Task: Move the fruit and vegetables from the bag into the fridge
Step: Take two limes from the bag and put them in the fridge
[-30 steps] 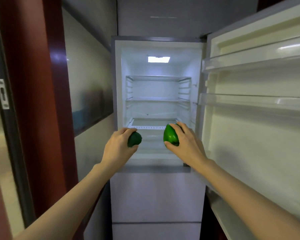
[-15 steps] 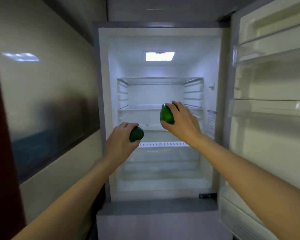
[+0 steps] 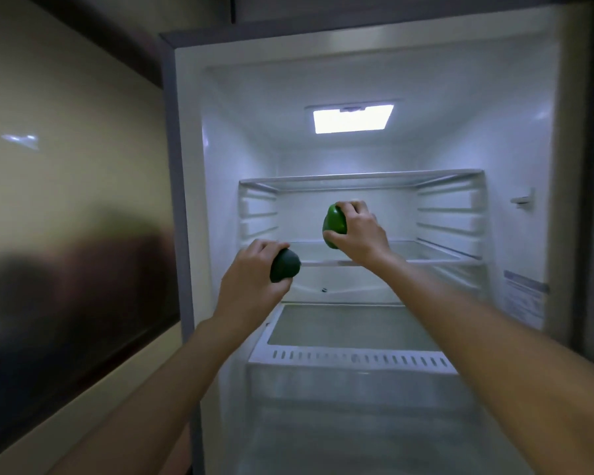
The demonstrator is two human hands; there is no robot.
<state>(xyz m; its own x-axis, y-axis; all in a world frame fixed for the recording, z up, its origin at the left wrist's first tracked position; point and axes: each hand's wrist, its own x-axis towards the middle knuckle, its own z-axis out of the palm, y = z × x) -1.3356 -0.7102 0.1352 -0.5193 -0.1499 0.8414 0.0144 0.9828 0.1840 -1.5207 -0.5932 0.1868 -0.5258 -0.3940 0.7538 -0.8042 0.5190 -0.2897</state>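
Fruit and veg first: there's a bright green glossy bell pepper [image 3: 333, 226] in the right hand [image 3: 359, 234] and a darker green, rounder one that looks like an avocado [image 3: 284, 265] in the left hand [image 3: 251, 286]; both are up in the air inside the open white fridge [image 3: 535, 138], neither set down yet. Right fingers [image 3: 352, 207] are curled over the top of the pepper with the thumb under it; left fingers are wrapped round the avocado from behind, so only its front bulges out.

The pepper hangs just over the clear glass middle shelf [image 3: 426, 250]; the avocado sits lower, about level with that shelf's front edge and near the left wall. Below is the flat cover with a slotted white front strip [image 3: 354, 358], probably the crisper lid.

What could go wrong, imo: both things are round, and bare glass won't stop them; let go near the front lip and either could roll off onto the floor. The left knuckles are also close to the shelf edge, so pushing straight in might bump it and jar the grip. Can't see the bag at all, so no idea how much is left.
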